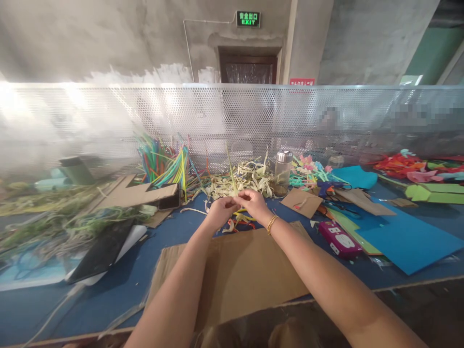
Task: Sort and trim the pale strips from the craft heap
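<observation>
Presently, my left hand and my right hand meet fingertip to fingertip above the blue tabletop, both pinching the lower end of a thin pale yellow-green straw strip. The strip's long axis runs nearly upright, leaning slightly to the left, away from me toward the perforated metal screen; its gripped end lies between the two hands, so neither hand is clearly nearer. Directly beyond the hands lies a heap of pale curled strip offcuts, and just below them some orange and yellow scraps. A flat brown cardboard sheet lies between the hands and my body. A bundle of multicoloured plastic straws stands to the left, a clear glass jar with a metal lid to the right. Readable writing: a green illuminated sign on the far wall reads "EXIT" beneath Chinese characters. A red plate is too small to read.
</observation>
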Tool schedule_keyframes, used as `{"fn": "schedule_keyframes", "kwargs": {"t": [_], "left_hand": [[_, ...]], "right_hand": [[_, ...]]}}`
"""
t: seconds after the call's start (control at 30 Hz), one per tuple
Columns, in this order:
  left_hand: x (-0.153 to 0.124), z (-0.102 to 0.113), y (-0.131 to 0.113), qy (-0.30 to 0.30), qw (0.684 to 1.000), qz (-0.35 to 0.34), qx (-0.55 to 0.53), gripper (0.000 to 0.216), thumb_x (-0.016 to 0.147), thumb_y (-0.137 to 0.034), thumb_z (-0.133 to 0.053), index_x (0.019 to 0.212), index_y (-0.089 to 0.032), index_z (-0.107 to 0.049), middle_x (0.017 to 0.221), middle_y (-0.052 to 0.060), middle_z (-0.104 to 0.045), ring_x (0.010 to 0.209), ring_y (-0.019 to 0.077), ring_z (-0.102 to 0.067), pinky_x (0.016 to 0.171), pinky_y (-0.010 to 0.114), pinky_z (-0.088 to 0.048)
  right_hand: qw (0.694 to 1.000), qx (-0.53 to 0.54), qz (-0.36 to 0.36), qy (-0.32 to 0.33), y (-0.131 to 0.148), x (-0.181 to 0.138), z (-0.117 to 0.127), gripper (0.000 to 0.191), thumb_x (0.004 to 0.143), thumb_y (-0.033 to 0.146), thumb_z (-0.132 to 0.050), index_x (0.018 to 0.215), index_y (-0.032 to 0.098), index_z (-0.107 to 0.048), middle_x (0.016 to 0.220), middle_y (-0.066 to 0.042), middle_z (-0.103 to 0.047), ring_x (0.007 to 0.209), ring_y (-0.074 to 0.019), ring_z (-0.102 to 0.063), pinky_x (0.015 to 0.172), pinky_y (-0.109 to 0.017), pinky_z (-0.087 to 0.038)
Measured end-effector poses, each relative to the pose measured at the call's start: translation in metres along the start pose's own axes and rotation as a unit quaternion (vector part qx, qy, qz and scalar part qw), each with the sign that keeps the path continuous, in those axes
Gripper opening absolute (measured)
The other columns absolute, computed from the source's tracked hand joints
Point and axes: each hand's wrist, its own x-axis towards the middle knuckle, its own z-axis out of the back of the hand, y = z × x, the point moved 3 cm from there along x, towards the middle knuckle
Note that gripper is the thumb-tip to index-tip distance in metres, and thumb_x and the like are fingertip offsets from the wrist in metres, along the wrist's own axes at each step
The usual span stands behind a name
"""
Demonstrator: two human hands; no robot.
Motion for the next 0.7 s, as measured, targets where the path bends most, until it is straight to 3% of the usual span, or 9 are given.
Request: {"fn": "schedule_keyframes", "kwargs": {"t": [0.13,0.23,0.43,0.6,0.7], "left_hand": [[-0.003,0.0,-0.004,-0.008,0.999,0.014,-0.036,0.026,0.067,-0.041,-0.071,0.071,-0.016,-0.064,0.067,0.0,-0.06,0.061,0.0125,-0.051,0.061,0.025,-0.039],[-0.004,0.001,-0.006,-0.005,1.0,0.018,-0.022,0.028,0.068,-0.042,-0.07,0.068,-0.016,-0.062,0.063,-0.002,-0.056,0.058,0.0107,-0.046,0.058,0.024,-0.035],[0.001,0.003,-0.007,-0.002,0.999,-0.032,-0.017,0.026,0.065,-0.04,-0.073,0.065,-0.017,-0.06,0.063,-0.002,-0.055,0.06,0.0114,-0.046,0.06,0.025,-0.036],[-0.003,0.002,-0.007,-0.017,0.992,0.04,-0.118,0.038,0.069,-0.049,-0.07,0.091,-0.017,-0.07,0.085,0.005,-0.068,0.078,0.0177,-0.059,0.071,0.029,-0.043],[-0.005,-0.002,-0.008,0.0,0.98,0.047,-0.192,0.04,0.067,-0.049,-0.072,0.089,-0.016,-0.072,0.087,0.008,-0.07,0.083,0.0205,-0.062,0.072,0.029,-0.046]], "right_hand": [[0.997,0.07,-0.019,-0.025,0.003,0.0,0.0,0.022,0.067,0.036,-0.071,0.067,0.02,-0.057,0.058,0.005,-0.053,0.053,-0.0099,-0.045,0.054,-0.024,-0.036],[0.992,0.119,-0.041,-0.008,0.004,-0.001,-0.001,0.027,0.064,0.038,-0.074,0.064,0.02,-0.054,0.053,0.006,-0.048,0.049,-0.0084,-0.04,0.051,-0.023,-0.033],[0.976,0.188,-0.107,0.009,-0.003,-0.001,0.0,0.033,0.065,0.045,-0.072,0.064,0.02,-0.051,0.057,0.005,-0.049,0.053,-0.0093,-0.043,0.052,-0.023,-0.037],[0.999,0.02,-0.001,0.046,-0.002,-0.001,0.0,0.028,0.073,0.043,-0.068,0.063,0.018,-0.057,0.057,0.005,-0.047,0.053,-0.0087,-0.039,0.052,-0.023,-0.032],[0.993,-0.049,0.011,0.11,0.0,-0.004,-0.008,0.026,0.073,0.041,-0.068,0.065,0.018,-0.061,0.059,0.004,-0.051,0.055,-0.0091,-0.042,0.053,-0.023,-0.034]]}}
